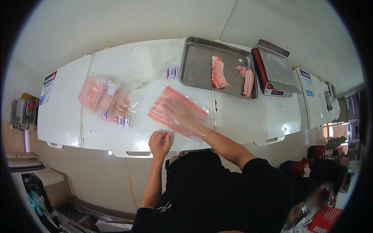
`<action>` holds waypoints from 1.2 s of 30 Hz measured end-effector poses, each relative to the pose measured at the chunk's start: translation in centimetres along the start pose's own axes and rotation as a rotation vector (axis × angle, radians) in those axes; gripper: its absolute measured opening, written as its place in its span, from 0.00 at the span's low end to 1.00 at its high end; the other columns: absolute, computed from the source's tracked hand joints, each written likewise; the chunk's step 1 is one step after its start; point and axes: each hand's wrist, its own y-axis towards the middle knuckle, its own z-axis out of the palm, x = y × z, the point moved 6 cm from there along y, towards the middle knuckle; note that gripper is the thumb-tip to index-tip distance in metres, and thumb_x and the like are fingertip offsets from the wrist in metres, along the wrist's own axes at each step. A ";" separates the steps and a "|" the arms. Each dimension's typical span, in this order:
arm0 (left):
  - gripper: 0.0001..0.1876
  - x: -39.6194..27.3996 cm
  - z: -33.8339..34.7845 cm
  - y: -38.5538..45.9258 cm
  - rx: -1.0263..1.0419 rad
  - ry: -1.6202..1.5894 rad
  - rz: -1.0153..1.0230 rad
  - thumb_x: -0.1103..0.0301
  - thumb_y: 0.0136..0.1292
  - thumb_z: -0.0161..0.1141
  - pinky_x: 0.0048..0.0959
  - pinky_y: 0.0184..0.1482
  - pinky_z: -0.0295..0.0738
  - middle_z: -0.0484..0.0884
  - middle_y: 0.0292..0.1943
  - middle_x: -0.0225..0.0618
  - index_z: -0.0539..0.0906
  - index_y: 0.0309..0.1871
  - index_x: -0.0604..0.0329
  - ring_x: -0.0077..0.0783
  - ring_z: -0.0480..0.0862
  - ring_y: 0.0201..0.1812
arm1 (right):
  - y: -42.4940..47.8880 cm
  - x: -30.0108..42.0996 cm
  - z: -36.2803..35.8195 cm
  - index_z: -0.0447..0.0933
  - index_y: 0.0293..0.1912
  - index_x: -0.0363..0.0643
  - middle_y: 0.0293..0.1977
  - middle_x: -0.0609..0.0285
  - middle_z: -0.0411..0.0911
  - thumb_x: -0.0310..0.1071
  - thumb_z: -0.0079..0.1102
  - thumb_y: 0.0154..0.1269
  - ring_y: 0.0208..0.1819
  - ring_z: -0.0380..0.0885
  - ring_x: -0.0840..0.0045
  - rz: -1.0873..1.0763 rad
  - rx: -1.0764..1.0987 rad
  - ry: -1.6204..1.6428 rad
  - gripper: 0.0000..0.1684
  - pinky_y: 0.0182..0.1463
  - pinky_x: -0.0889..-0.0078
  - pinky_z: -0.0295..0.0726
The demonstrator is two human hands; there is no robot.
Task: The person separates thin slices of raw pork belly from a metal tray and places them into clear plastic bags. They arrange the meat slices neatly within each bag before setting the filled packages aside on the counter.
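Fanned slices of streaky raw pork lie flat in a clear plastic bag on the white chest-freezer lid. My right hand rests flat over the slices, slightly blurred. It looks veiled by the film, as if inside the bag, with the wrist at the bag's lower right end. Close to the lid's front edge is my left hand, fingers curled in, beside the bag's lower edge. I see nothing held in it. Left of the bag lie several overlapping packs of sliced pork, some with printed labels.
A steel tray at the back holds two piles of pork slices. Right of it stands a red digital scale. Small labels lie by the tray. A person is at the lower right.
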 end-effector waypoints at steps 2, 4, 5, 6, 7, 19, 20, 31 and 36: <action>0.07 0.0 0.0 0.0 -0.001 0.001 0.001 0.70 0.60 0.76 0.37 0.39 0.75 0.83 0.28 0.35 0.86 0.32 0.59 0.40 0.82 0.32 | -0.4 0.1 -0.3 0.74 0.68 0.42 0.65 0.54 0.73 0.39 0.56 0.73 0.73 0.68 0.61 -0.045 0.024 0.031 0.27 0.80 0.57 0.63; 0.07 0.1 0.0 0.1 -0.011 -0.002 0.006 0.71 0.61 0.75 0.38 0.38 0.75 0.83 0.29 0.36 0.86 0.32 0.60 0.40 0.82 0.32 | 0.3 0.9 -2.1 0.73 0.70 0.43 0.69 0.53 0.71 0.39 0.56 0.74 0.76 0.66 0.61 -0.167 0.081 0.083 0.29 0.82 0.57 0.60; 0.07 0.1 0.0 -0.1 -0.012 -0.006 -0.003 0.71 0.61 0.75 0.38 0.38 0.75 0.83 0.29 0.36 0.86 0.32 0.61 0.40 0.82 0.32 | -0.4 0.2 -1.6 0.73 0.71 0.43 0.71 0.53 0.70 0.39 0.55 0.74 0.77 0.64 0.61 -0.131 0.101 0.147 0.29 0.83 0.57 0.58; 0.07 0.1 0.1 -0.1 -0.006 -0.018 -0.003 0.71 0.61 0.74 0.38 0.38 0.75 0.83 0.29 0.37 0.86 0.32 0.61 0.41 0.82 0.32 | -1.7 -0.9 -0.5 0.72 0.72 0.44 0.72 0.53 0.69 0.39 0.55 0.75 0.78 0.63 0.61 -0.087 0.115 0.204 0.29 0.84 0.57 0.57; 0.07 0.1 0.2 0.0 -0.001 -0.025 -0.006 0.71 0.62 0.74 0.38 0.38 0.75 0.82 0.29 0.37 0.86 0.32 0.62 0.41 0.82 0.32 | -2.7 -2.0 0.5 0.72 0.73 0.45 0.74 0.53 0.68 0.39 0.54 0.76 0.79 0.61 0.62 -0.045 0.129 0.265 0.29 0.85 0.57 0.55; 0.06 0.8 0.2 -0.4 -0.014 -0.097 -0.017 0.72 0.63 0.73 0.38 0.38 0.76 0.83 0.29 0.40 0.86 0.33 0.62 0.42 0.83 0.32 | -2.2 -2.4 1.6 0.68 0.74 0.46 0.74 0.54 0.68 0.38 0.51 0.78 0.80 0.61 0.63 0.004 0.116 0.246 0.29 0.86 0.58 0.53; 0.06 0.7 0.2 -0.4 -0.021 -0.112 -0.010 0.72 0.63 0.73 0.38 0.38 0.76 0.83 0.29 0.40 0.86 0.33 0.62 0.41 0.83 0.32 | -2.3 -2.5 1.6 0.69 0.74 0.46 0.74 0.54 0.68 0.38 0.52 0.78 0.80 0.61 0.62 0.009 0.115 0.250 0.29 0.86 0.58 0.53; 0.06 0.6 0.7 -0.3 -0.022 -0.077 -0.029 0.73 0.63 0.73 0.39 0.39 0.77 0.84 0.29 0.42 0.86 0.33 0.63 0.45 0.83 0.32 | -2.6 -4.3 -4.5 0.74 0.72 0.46 0.71 0.55 0.73 0.37 0.56 0.77 0.75 0.67 0.59 0.121 0.049 0.379 0.27 0.82 0.57 0.62; 0.04 1.0 0.4 -0.8 -0.064 -0.054 -0.101 0.74 0.64 0.71 0.40 0.39 0.77 0.84 0.29 0.44 0.87 0.34 0.63 0.46 0.84 0.34 | -7.3 -10.7 -16.3 0.76 0.71 0.46 0.69 0.55 0.75 0.37 0.58 0.77 0.73 0.69 0.58 0.333 0.059 0.417 0.26 0.80 0.56 0.66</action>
